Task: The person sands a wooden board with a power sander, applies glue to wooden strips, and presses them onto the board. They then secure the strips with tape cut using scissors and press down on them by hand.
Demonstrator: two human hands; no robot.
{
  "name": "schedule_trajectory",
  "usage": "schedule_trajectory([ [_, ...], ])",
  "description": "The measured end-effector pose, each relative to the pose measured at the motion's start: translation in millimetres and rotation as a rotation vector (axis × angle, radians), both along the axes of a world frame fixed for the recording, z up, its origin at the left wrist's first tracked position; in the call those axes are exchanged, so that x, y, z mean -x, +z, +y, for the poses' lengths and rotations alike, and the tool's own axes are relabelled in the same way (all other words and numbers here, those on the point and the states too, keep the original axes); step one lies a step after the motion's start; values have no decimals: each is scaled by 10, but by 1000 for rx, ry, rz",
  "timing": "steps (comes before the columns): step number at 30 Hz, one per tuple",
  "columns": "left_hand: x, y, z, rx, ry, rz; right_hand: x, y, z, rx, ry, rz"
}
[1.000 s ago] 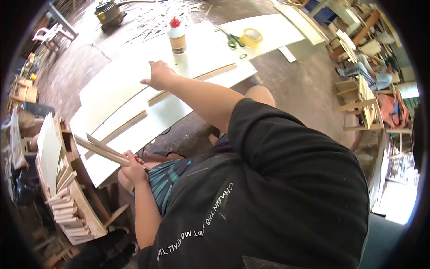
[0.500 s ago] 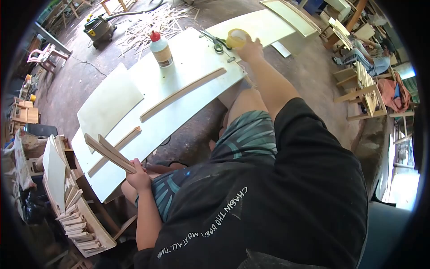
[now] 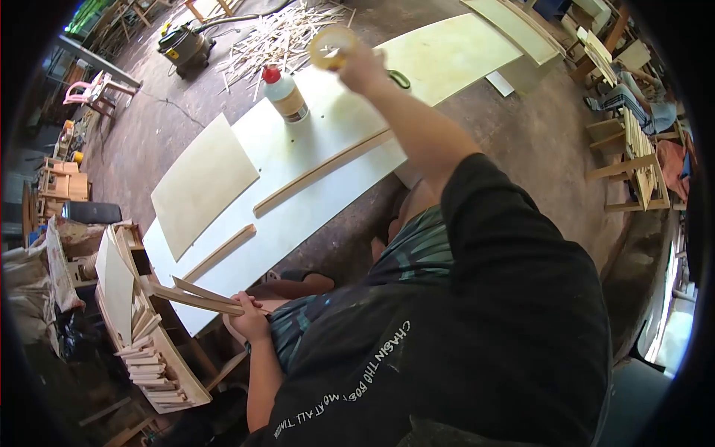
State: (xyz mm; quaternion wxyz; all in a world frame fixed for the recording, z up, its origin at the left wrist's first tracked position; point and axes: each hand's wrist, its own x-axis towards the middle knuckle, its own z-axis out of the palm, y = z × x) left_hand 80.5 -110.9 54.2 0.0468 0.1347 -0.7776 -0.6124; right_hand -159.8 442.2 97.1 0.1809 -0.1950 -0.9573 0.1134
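My left hand [image 3: 252, 320] is closed around a few thin wooden strips [image 3: 195, 299], held low by my lap at the table's near left. Raised over the white tabletop [image 3: 298, 216], my right hand [image 3: 362, 68] grips a roll of yellowish tape [image 3: 318, 48]. Behind that wrist a green scissors handle [image 3: 401, 79] shows; the rest of the scissors is hidden. A glue bottle [image 3: 287, 97] with a red cap stands upright left of my right hand. On the tabletop lie a long wooden strip [image 3: 322, 171], a shorter strip [image 3: 220, 252] and a thin pale panel [image 3: 202, 186].
A rack with several wood offcuts [image 3: 153, 369] stands at lower left. Beyond the table are a shop vacuum [image 3: 184, 51], a heap of scrap sticks [image 3: 279, 41] and a pink chair [image 3: 93, 93]. A seated person [image 3: 652, 93] is at far right, near a wooden frame [image 3: 633, 171].
My right hand has lifted the tape roll from beside the scissors and moved it left, past the glue bottle's far side. My left hand has lowered the strips to a flatter angle.
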Motion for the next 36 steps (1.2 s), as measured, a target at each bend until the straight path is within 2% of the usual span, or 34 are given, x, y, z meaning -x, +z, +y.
schedule_trajectory([
  [2,53,-34,34,26,-36,-20,9,25,-271,-39,161,-207],
  [5,12,10,21,35,-35,-17,149,-212,-255,140,179,-356],
  [6,-30,52,31,52,-30,-10,309,-487,-111,154,237,-285],
  [7,-34,55,40,62,-22,3,190,-368,-97,78,195,-235],
  [8,-26,13,15,30,-6,1,-42,10,-130,63,23,-367],
  [9,-44,-44,-21,-4,13,-2,104,-354,196,8,-83,-525],
  [10,-87,-82,-46,-35,31,-8,-217,-1,39,78,-343,-478],
  [12,-54,-73,-10,-21,13,6,-379,71,266,237,-367,-596],
  [14,28,-102,-15,-64,3,3,-360,-129,599,153,-218,-636],
  [15,58,-120,7,-118,14,7,-397,-4,569,249,-223,-619],
  [17,94,-166,19,-70,-9,32,-544,207,485,446,-236,-590],
  [18,126,-192,26,-47,-21,46,-591,302,415,478,-219,-470],
  [20,147,-224,27,-72,-12,52,-781,459,3,729,-195,73],
  [22,148,-243,37,-97,1,69,-886,610,-613,664,-69,364],
  [24,167,-275,32,-159,25,45,-843,630,-1194,566,184,343],
  [26,199,-223,48,-158,36,-3,-678,696,-1782,297,371,241],
  [28,219,-281,-6,6,-26,58,-258,469,-2121,203,377,39],
  [31,172,-272,5,-5,-8,36,277,142,-2371,18,243,-331],
  [34,107,-137,-29,12,-58,60,396,-3,-2377,-86,368,-628],
  [36,63,-88,-69,15,-101,65,354,-58,-2398,-33,356,-581],
])
